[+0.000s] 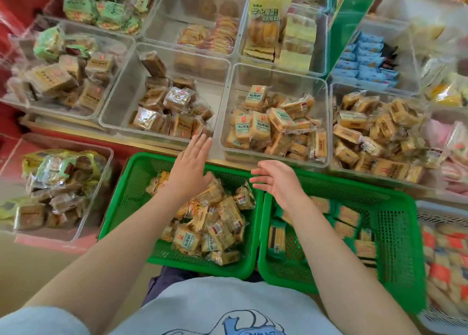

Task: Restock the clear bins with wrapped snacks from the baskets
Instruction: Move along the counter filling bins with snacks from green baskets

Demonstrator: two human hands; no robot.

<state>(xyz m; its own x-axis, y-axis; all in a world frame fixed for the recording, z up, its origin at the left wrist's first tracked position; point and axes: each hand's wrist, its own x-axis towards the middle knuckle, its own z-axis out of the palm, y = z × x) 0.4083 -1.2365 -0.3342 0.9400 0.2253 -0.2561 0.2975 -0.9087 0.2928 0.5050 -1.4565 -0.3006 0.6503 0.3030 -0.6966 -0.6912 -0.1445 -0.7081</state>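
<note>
progress: mid-restock, clear bins point(274, 111) part-filled | left: wrapped snacks point(210, 223) remain in green baskets point(177, 258) (both) | hands: left hand point(192, 167), right hand point(276, 182) apart, fingers spread, empty

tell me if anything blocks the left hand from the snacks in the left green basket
Nothing visible does. The left hand hangs open above the left green basket, whose wrapped snacks lie uncovered just below it.
</note>
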